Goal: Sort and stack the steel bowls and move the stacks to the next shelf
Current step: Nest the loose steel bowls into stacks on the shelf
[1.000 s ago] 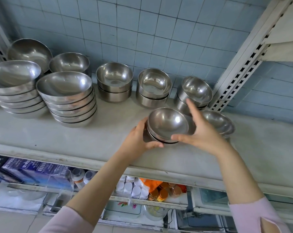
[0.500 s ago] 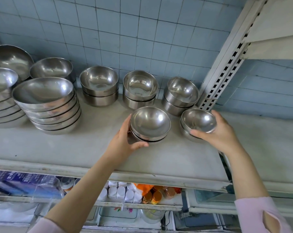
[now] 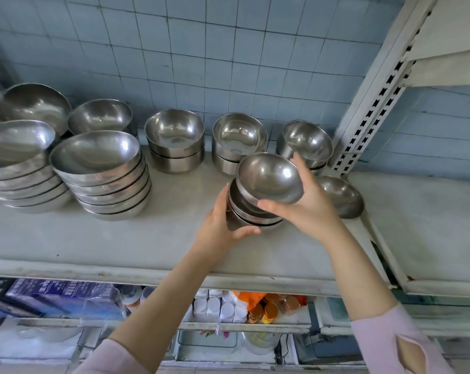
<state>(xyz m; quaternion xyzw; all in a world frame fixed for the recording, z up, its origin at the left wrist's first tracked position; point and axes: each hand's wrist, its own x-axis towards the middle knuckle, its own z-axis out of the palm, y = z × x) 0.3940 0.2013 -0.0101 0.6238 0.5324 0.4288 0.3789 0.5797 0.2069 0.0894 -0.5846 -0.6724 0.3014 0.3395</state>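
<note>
My right hand [image 3: 306, 203] grips a small steel bowl [image 3: 269, 176], tilted, just above a short stack of small bowls [image 3: 251, 211] on the grey shelf [image 3: 120, 238]. My left hand [image 3: 223, 228] clasps that stack from its left side. One small bowl [image 3: 341, 195] stands alone to the right, near the white upright. Three low stacks of small bowls [image 3: 174, 141] [image 3: 239, 141] [image 3: 308, 143] line the tiled wall. Tall stacks of wide bowls [image 3: 101, 171] [image 3: 17, 163] fill the shelf's left end.
A white slotted upright [image 3: 374, 103] divides this shelf from the neighbouring shelf [image 3: 430, 225] on the right. Two more big bowls [image 3: 36, 106] [image 3: 101, 117] sit at the back left. Below are jars, white bottles [image 3: 223, 309] and blue packets [image 3: 53, 295].
My right hand left the lone bowl's spot at the right, carrying a bowl leftward and upward to above the stack. My left hand stays on the stack.
</note>
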